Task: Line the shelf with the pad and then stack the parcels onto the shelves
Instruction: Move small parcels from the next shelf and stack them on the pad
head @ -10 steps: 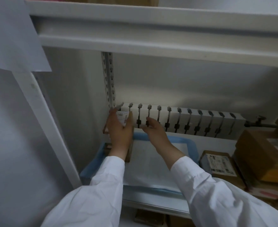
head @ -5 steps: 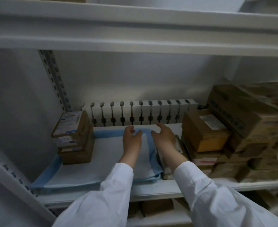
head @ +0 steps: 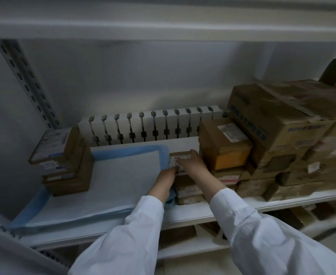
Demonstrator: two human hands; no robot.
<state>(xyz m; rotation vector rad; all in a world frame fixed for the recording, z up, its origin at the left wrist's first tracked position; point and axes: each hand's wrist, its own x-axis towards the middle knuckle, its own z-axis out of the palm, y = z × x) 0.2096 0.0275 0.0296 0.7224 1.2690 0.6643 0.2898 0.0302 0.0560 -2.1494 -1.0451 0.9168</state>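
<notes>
A blue-edged white pad (head: 111, 175) lies flat on the left half of the white shelf (head: 193, 212). On its left end stands a stack of three brown parcels (head: 64, 161). Just right of the pad sits a small brown parcel (head: 180, 155) with a white label, on top of other small parcels (head: 189, 192). My left hand (head: 166, 178) grips this parcel's near left corner. My right hand (head: 194, 162) lies over its right side with fingers curled on the top. Both sleeves are white.
A pile of larger brown cartons (head: 278, 135) fills the shelf's right half, touching the small parcels. A white ribbed radiator (head: 147, 126) runs behind the shelf. A perforated upright (head: 26, 82) stands at the left. A lower shelf (head: 183, 247) holds more boxes.
My hands left the stack on the pad's left end and moved right across the pad. They now hold the small labelled parcel beside the pad. The view swung right.
</notes>
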